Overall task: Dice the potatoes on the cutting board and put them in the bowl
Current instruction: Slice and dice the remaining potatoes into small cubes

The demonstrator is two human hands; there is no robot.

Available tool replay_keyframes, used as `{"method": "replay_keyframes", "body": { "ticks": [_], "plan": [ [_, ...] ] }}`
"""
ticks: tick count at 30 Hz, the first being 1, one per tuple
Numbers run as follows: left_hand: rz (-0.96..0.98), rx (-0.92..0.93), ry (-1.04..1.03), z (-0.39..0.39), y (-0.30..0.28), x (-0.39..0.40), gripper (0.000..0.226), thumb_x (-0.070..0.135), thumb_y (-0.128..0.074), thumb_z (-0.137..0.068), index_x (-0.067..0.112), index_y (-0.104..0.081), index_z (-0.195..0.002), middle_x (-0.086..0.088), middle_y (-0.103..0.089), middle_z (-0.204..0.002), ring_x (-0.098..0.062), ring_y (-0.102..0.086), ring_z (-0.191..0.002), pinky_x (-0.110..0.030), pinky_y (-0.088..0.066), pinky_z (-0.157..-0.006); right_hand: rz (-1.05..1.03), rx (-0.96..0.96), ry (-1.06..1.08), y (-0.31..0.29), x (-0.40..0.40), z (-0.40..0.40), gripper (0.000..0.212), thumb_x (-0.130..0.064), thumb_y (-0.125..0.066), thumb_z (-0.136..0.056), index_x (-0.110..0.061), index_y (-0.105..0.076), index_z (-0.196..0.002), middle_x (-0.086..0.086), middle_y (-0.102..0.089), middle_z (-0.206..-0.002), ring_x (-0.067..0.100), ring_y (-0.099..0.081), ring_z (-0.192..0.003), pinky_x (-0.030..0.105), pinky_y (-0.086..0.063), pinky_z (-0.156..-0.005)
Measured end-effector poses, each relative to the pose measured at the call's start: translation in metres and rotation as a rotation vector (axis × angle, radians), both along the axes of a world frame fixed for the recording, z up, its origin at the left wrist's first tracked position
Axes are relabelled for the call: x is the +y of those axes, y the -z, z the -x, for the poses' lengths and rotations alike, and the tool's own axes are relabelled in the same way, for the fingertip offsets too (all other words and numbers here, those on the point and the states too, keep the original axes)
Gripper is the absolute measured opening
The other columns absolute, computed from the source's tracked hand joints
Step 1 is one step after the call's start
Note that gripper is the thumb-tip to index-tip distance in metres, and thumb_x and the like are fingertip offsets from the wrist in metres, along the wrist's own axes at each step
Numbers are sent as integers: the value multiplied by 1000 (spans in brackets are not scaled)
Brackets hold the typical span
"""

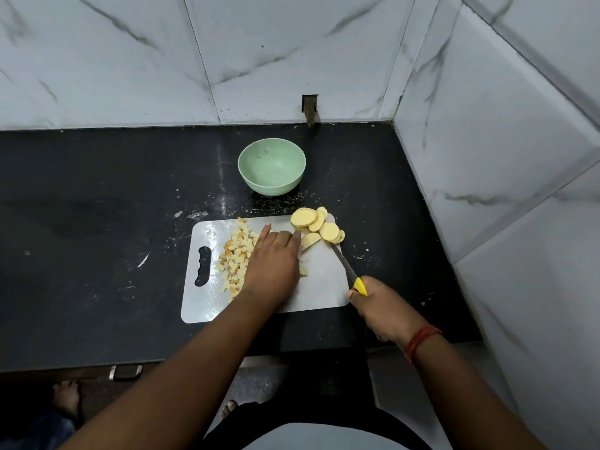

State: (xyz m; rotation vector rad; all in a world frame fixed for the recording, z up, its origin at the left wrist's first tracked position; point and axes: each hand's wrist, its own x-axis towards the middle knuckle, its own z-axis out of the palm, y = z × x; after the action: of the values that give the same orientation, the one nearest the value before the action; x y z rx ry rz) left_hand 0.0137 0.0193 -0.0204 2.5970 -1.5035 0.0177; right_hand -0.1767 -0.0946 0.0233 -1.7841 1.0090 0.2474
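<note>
A pale cutting board (321, 287) lies on the black counter. A heap of diced potato (235, 254) covers its left half. Round potato slices (319, 224) overlap at its far right corner. My left hand (274, 264) lies flat on the board with straight fingers, its fingertips touching one slice (310, 239). My right hand (384, 308) grips the yellow handle of a knife (344, 264), whose blade tip reaches the slices. The green bowl (272, 167) stands beyond the board; nothing shows inside it.
The black counter (97, 222) runs left, with crumbs and a small peel scrap (143, 260). Marble-tiled walls close the back and right side. The counter's front edge is just below the board; feet show on the floor underneath.
</note>
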Motion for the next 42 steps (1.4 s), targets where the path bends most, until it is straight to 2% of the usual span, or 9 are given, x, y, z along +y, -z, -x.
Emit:
{"method": "replay_keyframes", "body": {
  "ticks": [3,8,12,15,20,24,29,35,42],
  "plan": [
    [-50,-6,-9,-5,-2,-1,61,14,-58,-94,11,-44,-153,-8,-66,-117,-30,-58,-114,-46,-21,-126,7,-10,2,-1,1,1,24,-33,-50,-99,-21,-44,-79,0,-45,-66,12,-39,-48,26,-32,-45],
    [62,10,23,-7,3,-2,41,22,-57,-97,9,-61,-136,-10,-65,-117,-32,-59,-112,-51,-26,-124,12,-19,-1,-2,2,3,23,-32,-51,-99,-23,-46,-79,-2,-46,-65,11,-40,-49,27,-32,-45],
    [-24,48,79,2,-1,-15,53,33,-50,-102,12,-46,-150,-9,-54,-141,-29,-47,-133,-50,-15,-127,16,-29,3,-2,2,4,23,-33,-52,-98,-23,-46,-78,-3,-46,-64,11,-40,-49,27,-31,-47],
    [-83,12,41,3,-2,-22,56,40,-43,-107,13,-36,-156,-9,-47,-146,-30,-42,-135,-50,-15,-126,24,-14,-8,-1,2,4,23,-35,-52,-98,-21,-45,-80,-1,-45,-66,13,-40,-52,29,-31,-49],
    [-113,-35,22,-6,-3,-32,42,43,-47,-105,16,-55,-135,-8,-55,-132,-29,-49,-125,-48,-24,-121,14,-4,-16,-1,3,2,22,-36,-52,-98,-20,-47,-83,1,-45,-70,13,-40,-55,29,-31,-51],
    [-122,-39,12,-9,-4,-40,33,34,-55,-101,17,-56,-129,-6,-57,-130,-28,-53,-123,-44,-28,-118,12,-12,-21,0,3,4,22,-37,-52,-98,-19,-48,-85,1,-45,-70,13,-40,-55,30,-33,-52],
    [-56,-7,7,-9,-4,-40,28,23,-57,-97,17,-54,-125,-5,-58,-123,-27,-57,-113,-40,-39,-101,29,-10,-21,1,2,6,23,-36,-52,-98,-20,-47,-82,1,-46,-71,14,-43,-58,29,-34,-55],
    [38,25,11,-9,-6,-41,18,15,-55,-96,17,-57,-113,-4,-59,-113,-27,-57,-106,-41,-40,-94,71,-31,-15,4,1,8,26,-36,-54,-96,-20,-46,-78,1,-48,-71,15,-46,-63,31,-38,-62],
    [162,46,66,8,-10,-37,19,17,-69,-87,16,-61,-104,-4,-60,-100,-27,-59,-90,-42,-42,-87,-24,-66,86,4,-5,7,21,-33,-52,-96,-18,-47,-83,1,-42,-64,13,-36,-47,25,-30,-45]
  ]
}}
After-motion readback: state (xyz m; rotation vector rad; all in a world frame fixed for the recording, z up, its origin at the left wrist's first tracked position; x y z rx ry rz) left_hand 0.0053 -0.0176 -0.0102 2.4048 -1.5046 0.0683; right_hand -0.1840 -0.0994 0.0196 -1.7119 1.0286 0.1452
